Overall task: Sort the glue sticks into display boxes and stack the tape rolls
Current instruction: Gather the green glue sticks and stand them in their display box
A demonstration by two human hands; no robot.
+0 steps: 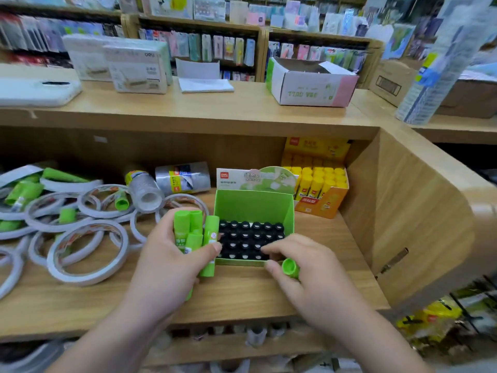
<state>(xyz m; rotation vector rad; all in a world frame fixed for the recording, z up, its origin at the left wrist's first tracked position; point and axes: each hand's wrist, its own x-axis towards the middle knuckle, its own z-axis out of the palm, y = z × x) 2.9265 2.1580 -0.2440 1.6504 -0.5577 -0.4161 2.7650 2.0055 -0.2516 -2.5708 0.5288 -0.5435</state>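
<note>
On the middle shelf [242,294], in front of me:

1. Left grip [172,257]: forearm comes in from lower left, palm turned right, just left of the green box [252,207]. Fingers and thumb are curled round a bunch of green sticks [188,230]. The sticks stand nearly upright, long axes running away from me, their far ends above my fingers. The outermost stick lies under my thumb and touches the box's left front corner.

2. Right grip [306,270]: forearm comes in from lower right, back of the hand up, at the box's front wall. Thumb and curled fingers pinch a single stick [291,267]. Its round end faces up and left toward me; its body is hidden in my palm. My forefingers reach over the near row of the black tray [250,238]; whether they touch it, I cannot tell.

3. Green box: upright, header card raised at the back, black tray of round sockets inside.

4. Yellow box [326,193]: behind and right of the green one, yellow sticks standing in rows.

5. Tape rolls [86,251]: lying flat and overlapping to the left, with loose sticks [121,201] scattered among them.
</note>
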